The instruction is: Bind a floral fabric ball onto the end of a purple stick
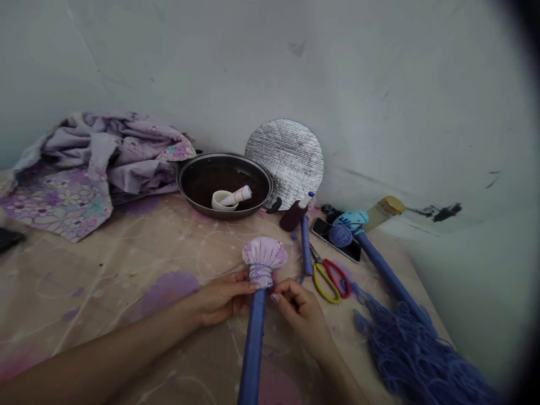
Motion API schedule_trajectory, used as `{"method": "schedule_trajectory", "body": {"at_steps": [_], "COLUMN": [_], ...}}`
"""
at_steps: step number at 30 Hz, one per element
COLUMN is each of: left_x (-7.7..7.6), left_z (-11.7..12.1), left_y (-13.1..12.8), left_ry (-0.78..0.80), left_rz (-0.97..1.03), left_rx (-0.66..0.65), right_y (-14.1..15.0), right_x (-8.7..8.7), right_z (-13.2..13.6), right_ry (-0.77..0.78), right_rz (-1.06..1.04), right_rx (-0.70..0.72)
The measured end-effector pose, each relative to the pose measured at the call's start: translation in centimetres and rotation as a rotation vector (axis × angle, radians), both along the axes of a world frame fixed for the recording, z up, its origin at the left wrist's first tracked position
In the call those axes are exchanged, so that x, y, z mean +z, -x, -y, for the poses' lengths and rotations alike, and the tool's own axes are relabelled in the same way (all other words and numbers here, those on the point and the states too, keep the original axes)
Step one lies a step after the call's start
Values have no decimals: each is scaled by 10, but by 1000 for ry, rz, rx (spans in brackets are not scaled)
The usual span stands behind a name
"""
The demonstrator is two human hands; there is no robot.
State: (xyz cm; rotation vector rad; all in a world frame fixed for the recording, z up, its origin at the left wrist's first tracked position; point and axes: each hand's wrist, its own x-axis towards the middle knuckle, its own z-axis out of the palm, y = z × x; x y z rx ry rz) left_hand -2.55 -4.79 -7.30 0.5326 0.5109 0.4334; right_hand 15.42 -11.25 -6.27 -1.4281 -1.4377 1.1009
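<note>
From the head view, the left hand (pixel 223 298) pinches the tied neck of the cloth-topped blue stick (pixel 255 332) at the middle of the bench (pixel 126 264). The right hand (pixel 301 309) curls its fingers (pixel 278 295) beside the stick, seemingly pinching thread. Scissors (pixel 329 278) lie just right; a pan (pixel 223 183) sits behind.

Blue rod (pixel 253 343) runs off the near edge; lower end unseen. Left hand (pixel 223 298): fingertips hidden behind the rod. Right hand (pixel 301 309): fingers curled, what they pinch too small to tell. Dark object (pixel 8 239) cut by left edge. Purple yarn (pixel 417 354) cut at near right.
</note>
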Motion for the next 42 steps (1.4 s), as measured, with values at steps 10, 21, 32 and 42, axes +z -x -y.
{"method": "schedule_trajectory", "body": {"at_steps": [10,21,32,42], "left_x": [-1,-1,1,0], "left_z": [-2,-2,-2,-1], "left_y": [1,1,1,1], "left_ry": [13,-34,-30,-29], "left_rz": [6,2,15,27], "left_rx": [-11,-14,-10,-20], "right_y": [-6,-5,-6,2], "right_x": [-5,8,25,19], "right_z": [-3,-1,2,0], "right_ry": [68,-22,-118,-168], "right_rz": [-154,361,312,322], "right_rx": [-74,46,116,90]}}
